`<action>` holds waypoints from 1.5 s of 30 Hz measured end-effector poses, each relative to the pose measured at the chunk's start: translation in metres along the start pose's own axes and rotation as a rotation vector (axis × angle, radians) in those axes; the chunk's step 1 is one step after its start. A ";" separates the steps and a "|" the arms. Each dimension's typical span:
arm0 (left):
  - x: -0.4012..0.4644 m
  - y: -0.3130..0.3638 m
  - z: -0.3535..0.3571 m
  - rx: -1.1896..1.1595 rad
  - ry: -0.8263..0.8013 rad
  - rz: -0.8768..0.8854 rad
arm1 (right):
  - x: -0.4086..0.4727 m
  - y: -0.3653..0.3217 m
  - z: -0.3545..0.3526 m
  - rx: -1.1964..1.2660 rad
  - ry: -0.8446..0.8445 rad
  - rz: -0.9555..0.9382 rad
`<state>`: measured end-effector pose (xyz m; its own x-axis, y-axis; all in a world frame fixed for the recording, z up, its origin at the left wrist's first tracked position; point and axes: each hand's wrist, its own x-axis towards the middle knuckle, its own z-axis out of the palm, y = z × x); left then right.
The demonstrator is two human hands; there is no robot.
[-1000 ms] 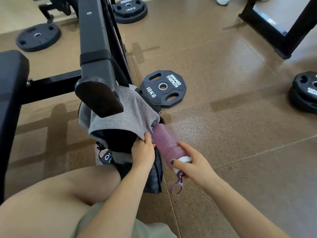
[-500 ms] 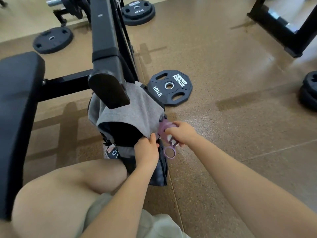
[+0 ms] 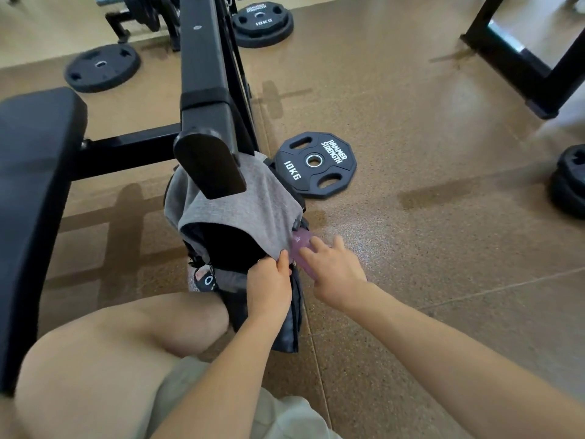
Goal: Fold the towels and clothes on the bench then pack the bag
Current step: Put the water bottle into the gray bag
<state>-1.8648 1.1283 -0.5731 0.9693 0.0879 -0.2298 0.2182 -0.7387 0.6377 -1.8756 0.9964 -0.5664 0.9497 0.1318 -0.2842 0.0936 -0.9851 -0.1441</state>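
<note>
Left hand [image 3: 269, 286] pinching grey bag [image 3: 240, 213] rim, holding side pocket open. Right hand [image 3: 335, 270] wrapped on pink bottle [image 3: 299, 245], partly in pocket beside bench [image 3: 34, 185]. Push straight down along pocket wall (fabric may snag); hold rim taut.
</note>
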 end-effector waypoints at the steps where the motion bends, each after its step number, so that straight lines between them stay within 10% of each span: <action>1: 0.000 0.000 0.001 0.002 -0.009 0.000 | 0.003 0.000 -0.003 -0.056 -0.002 -0.033; 7: -0.002 0.003 -0.011 -0.024 0.000 -0.047 | 0.017 -0.008 -0.012 -0.209 -0.020 -0.131; 17: -0.003 0.008 -0.009 -0.097 -0.051 -0.105 | -0.038 0.040 -0.005 0.996 0.047 0.461; 23: -0.032 0.032 -0.013 0.190 -0.202 0.501 | -0.043 0.031 0.013 1.550 0.148 0.672; 30: 0.017 0.040 -0.014 0.457 -0.482 0.809 | -0.037 0.048 0.006 1.637 0.155 0.599; 36: 0.050 0.047 0.002 0.688 -0.352 1.000 | -0.021 0.047 -0.003 1.567 0.129 0.507; 40: 0.065 0.038 0.000 0.658 -0.244 1.050 | -0.003 0.071 0.011 1.980 0.072 0.636; 45: 0.064 0.020 -0.004 0.477 -0.067 1.139 | 0.073 0.079 0.069 1.234 -0.017 0.345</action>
<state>-1.7977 1.1218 -0.5723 0.5685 -0.7885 0.2345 -0.8226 -0.5425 0.1703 -1.8197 0.9361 -0.6634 0.8645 -0.0989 -0.4928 -0.5021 -0.2147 -0.8377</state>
